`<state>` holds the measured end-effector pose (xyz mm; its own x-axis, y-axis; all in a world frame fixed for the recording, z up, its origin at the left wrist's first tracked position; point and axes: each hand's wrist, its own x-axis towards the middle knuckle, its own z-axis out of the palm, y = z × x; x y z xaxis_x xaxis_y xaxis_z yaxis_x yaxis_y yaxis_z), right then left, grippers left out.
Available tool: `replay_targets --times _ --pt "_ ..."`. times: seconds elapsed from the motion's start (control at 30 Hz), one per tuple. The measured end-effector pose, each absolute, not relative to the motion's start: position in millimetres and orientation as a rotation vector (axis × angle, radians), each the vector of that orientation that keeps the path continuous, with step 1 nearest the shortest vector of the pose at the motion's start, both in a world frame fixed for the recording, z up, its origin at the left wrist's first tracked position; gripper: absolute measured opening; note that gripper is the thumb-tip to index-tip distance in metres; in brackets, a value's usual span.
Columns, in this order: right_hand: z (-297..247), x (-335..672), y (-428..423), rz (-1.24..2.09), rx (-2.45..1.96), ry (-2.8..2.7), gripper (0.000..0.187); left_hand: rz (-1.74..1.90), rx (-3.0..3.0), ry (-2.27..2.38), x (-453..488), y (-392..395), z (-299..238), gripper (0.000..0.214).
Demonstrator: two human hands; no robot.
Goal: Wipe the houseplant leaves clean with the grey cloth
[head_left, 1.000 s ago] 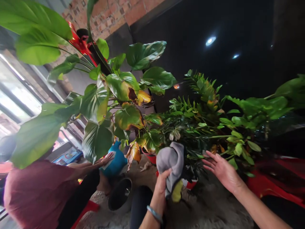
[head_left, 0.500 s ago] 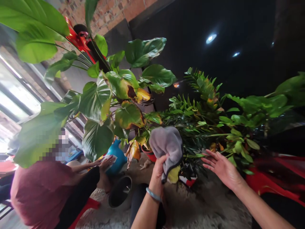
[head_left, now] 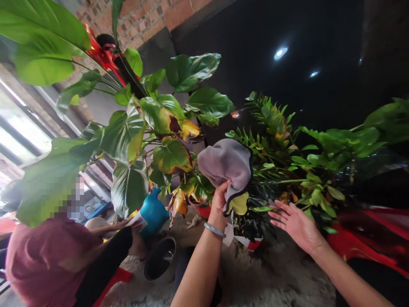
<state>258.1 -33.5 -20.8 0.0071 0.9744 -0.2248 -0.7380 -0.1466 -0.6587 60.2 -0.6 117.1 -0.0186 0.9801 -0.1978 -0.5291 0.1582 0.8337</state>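
Note:
My left hand (head_left: pixel 220 201) grips a grey cloth (head_left: pixel 227 164) with a yellow underside, held up against the leaves of a potted plant with narrow glossy leaflets (head_left: pixel 271 157). A bracelet circles that wrist. My right hand (head_left: pixel 295 225) is open, palm up, fingers spread, just under the plant's right-hand fronds and touching their tips. The red pot (head_left: pixel 254 244) shows below the foliage.
A large-leaved plant (head_left: pixel 137 128) with yellowing leaves fills the left. Another person in a maroon top (head_left: pixel 47 260) sits at lower left, a hand on a blue pot (head_left: pixel 153 213) with a white cloth. A dark round bowl (head_left: pixel 159 258) lies on the floor. Red surface (head_left: pixel 367 243) at right.
My left hand has lifted the grey cloth upward into the foliage. My right hand has stayed nearly still under the fronds.

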Motion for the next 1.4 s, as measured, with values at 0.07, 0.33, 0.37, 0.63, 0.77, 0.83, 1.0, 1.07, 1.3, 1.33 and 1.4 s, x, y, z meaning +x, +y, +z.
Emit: replay_targets --times 0.07,0.33,0.37,0.63,0.77,0.83,1.0,1.07,1.3,1.33,1.4 --pt "-22 258 -32 1.566 -0.742 -0.411 0.032 1.253 0.643 0.937 71 -6 100 0.026" --pt "-11 259 -38 1.616 -0.741 -0.415 0.038 0.989 0.716 0.881 77 -47 83 0.040" --pt "-10 259 -38 1.610 -0.751 -0.408 0.040 1.015 0.728 0.871 79 -40 95 0.039" --pt "-17 261 -31 1.612 -0.776 -0.314 0.033 1.224 0.754 0.842 96 -14 95 0.047" --pt "-16 262 -34 1.611 -0.819 -0.332 0.024 0.993 0.813 0.965 72 -54 45 0.046" --pt "-16 262 -35 1.641 -0.815 -0.376 0.033 0.931 0.844 0.985 59 -66 43 0.049" --pt "-19 261 -33 1.642 -0.828 -0.417 0.045 1.105 0.948 0.918 58 -46 107 0.052" --pt "-19 261 -32 1.626 -0.842 -0.413 0.044 1.247 0.879 0.872 65 -30 127 0.052" --pt "-15 261 -36 1.613 -0.833 -0.369 0.031 1.211 0.741 1.029 66 -50 61 0.051" --pt "-14 262 -36 1.627 -0.840 -0.382 0.031 1.150 0.740 1.027 61 -61 50 0.050" --pt "-12 263 -37 1.650 -0.848 -0.408 0.033 1.044 0.776 0.999 50 -77 41 0.050"
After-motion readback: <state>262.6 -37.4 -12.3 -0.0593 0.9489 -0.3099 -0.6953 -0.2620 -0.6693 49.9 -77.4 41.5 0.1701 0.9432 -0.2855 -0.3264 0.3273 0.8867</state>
